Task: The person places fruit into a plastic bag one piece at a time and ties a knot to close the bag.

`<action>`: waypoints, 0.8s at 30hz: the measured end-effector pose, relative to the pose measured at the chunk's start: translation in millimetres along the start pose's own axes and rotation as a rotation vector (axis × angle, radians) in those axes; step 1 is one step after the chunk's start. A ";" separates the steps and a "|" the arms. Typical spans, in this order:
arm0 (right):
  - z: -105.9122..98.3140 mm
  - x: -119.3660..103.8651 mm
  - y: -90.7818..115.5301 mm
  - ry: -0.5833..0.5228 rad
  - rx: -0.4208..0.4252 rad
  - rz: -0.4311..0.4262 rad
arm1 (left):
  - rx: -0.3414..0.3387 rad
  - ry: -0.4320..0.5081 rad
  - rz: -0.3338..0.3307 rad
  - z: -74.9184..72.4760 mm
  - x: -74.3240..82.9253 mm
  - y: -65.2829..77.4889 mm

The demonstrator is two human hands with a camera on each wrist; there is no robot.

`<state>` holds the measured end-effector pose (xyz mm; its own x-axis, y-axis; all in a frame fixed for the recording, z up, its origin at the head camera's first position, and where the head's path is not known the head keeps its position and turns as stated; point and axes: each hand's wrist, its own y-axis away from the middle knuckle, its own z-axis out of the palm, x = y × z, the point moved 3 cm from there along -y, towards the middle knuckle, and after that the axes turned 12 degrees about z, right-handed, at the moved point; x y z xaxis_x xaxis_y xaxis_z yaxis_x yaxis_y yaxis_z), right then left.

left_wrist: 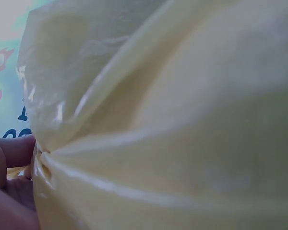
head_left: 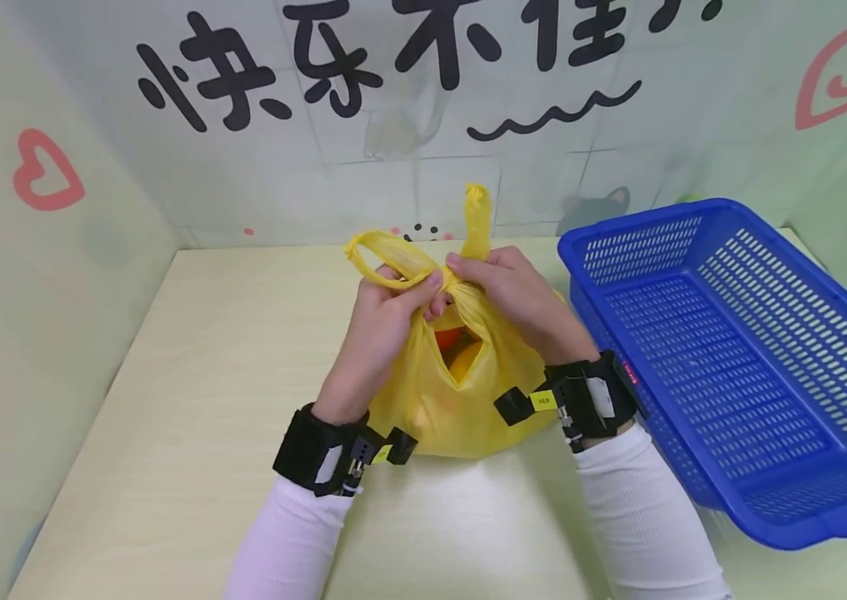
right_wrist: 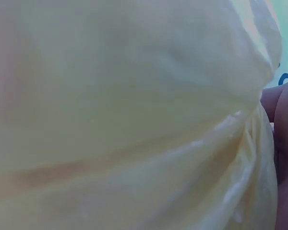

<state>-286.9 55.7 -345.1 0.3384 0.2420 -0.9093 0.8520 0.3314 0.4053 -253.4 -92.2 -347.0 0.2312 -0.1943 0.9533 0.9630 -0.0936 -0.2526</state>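
A yellow plastic bag (head_left: 461,417) stands on the table with its handles drawn together at the top. Through a gap below the handles, a red item (head_left: 449,338) and a yellow-orange item (head_left: 464,360) show inside; their kind is unclear. My left hand (head_left: 386,321) pinches the looped left handle (head_left: 393,250) near the crossing. Opposite it, my right hand (head_left: 521,292) pinches the other handle (head_left: 478,221), whose end sticks up. Both wrist views are mostly filled by the bag's gathered film (left_wrist: 134,143), with part of each hand at the edge.
To the right stands a blue perforated plastic basket (head_left: 694,358), close to my right forearm. The pale wooden table (head_left: 191,400) ends at a decorated back wall (head_left: 258,183) with black characters and pink hearts.
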 end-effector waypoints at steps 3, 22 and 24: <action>-1.9 0.9 -0.7 -0.025 -0.006 0.009 | -0.051 0.016 -0.001 -1.5 0.6 -0.3; -6.9 3.9 1.0 -0.052 -0.090 0.021 | -0.076 0.043 0.040 -6.3 1.7 1.0; -6.2 3.5 1.7 -0.045 -0.094 0.022 | -0.056 -0.004 0.035 -7.3 2.2 1.8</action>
<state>-286.7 62.7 -347.0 0.3759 0.2096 -0.9026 0.8035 0.4115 0.4302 -252.2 -99.9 -346.5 0.2650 -0.1947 0.9444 0.9452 -0.1413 -0.2944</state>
